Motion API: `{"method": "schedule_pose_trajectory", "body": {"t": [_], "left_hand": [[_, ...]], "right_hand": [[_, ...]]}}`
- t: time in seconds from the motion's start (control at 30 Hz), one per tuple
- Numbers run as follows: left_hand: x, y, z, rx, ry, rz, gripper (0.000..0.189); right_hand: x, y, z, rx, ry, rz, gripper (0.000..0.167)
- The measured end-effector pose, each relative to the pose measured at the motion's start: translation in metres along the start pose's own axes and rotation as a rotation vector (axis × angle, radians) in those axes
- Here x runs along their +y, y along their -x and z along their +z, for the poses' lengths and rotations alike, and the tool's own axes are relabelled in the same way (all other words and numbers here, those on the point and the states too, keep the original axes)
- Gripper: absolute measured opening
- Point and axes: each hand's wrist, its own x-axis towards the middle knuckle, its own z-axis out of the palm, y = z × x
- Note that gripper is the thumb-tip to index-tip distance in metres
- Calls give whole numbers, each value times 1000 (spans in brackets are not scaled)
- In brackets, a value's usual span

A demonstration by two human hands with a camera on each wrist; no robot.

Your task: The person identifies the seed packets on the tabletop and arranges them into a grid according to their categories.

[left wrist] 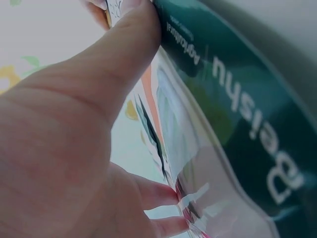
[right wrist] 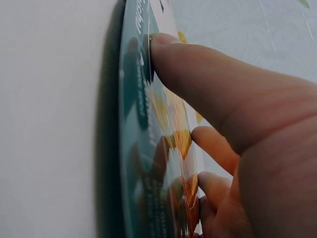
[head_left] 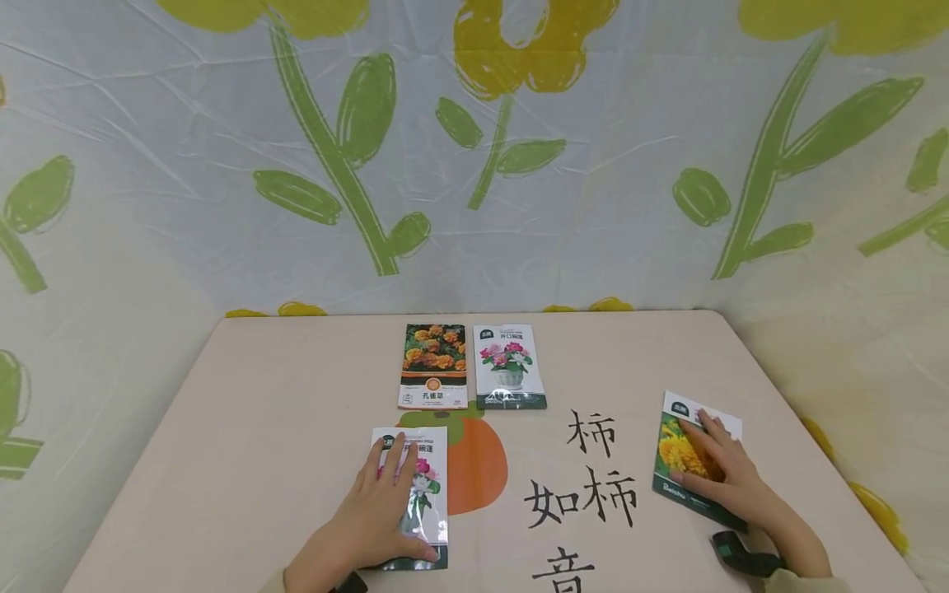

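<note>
My left hand (head_left: 376, 506) rests on a white seed packet (head_left: 437, 527) with pink flowers and a green bottom band. Its fingers are spread over the packet's face, and the thumb touches the band (left wrist: 237, 99) in the left wrist view. On the right side of the table, my right hand (head_left: 730, 473) lies on another seed packet (head_left: 670, 457), which shows yellow flowers and sits tilted. Thumb and fingertips touch this packet's face (right wrist: 143, 124) in the right wrist view. Both hands partly cover the pictures beneath them.
At the back of the table (head_left: 282, 412) two seed packets lie side by side: one with orange flowers (head_left: 433, 354), one with pink flowers in a white pot (head_left: 510, 371). The tablecloth carries a printed persimmon (head_left: 478, 469) and black characters (head_left: 582, 498). Flowered cloth (head_left: 593, 206) hangs behind.
</note>
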Motion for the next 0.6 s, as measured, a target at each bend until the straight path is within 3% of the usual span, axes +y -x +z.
{"method": "schedule_pose_trajectory", "body": {"t": [0.6], "left_hand": [[11, -9, -2, -11, -21, 12, 134]], "right_hand": [[-1, 1, -2, -7, -4, 15, 79]]}}
